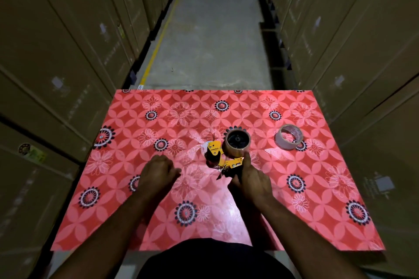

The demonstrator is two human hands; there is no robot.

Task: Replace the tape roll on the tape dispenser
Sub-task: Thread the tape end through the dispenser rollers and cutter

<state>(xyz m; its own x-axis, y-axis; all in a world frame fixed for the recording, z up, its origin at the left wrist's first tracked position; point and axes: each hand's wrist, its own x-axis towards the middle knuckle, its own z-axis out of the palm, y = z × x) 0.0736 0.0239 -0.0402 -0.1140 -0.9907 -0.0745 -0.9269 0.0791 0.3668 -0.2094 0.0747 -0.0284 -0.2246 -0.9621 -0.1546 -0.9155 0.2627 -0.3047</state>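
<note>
A yellow and black tape dispenser (217, 154) lies on the red flowered tablecloth (317, 188) near the middle. A brown tape roll (237, 142) sits on its black hub. My right hand (250, 179) grips the dispenser's handle end, with the forefinger stretched up to touch the brown roll's near edge. My left hand (157, 171) rests on the cloth to the dispenser's left, fingers curled and nothing visible in it. A second tape roll (289, 136), pale and nearly used up, lies flat on the cloth to the right, apart from both hands.
The table stands in a narrow aisle with a concrete floor (210, 41). Tall stacks of cardboard boxes rise on the left (56, 63) and on the right (362, 52), close to the table's sides.
</note>
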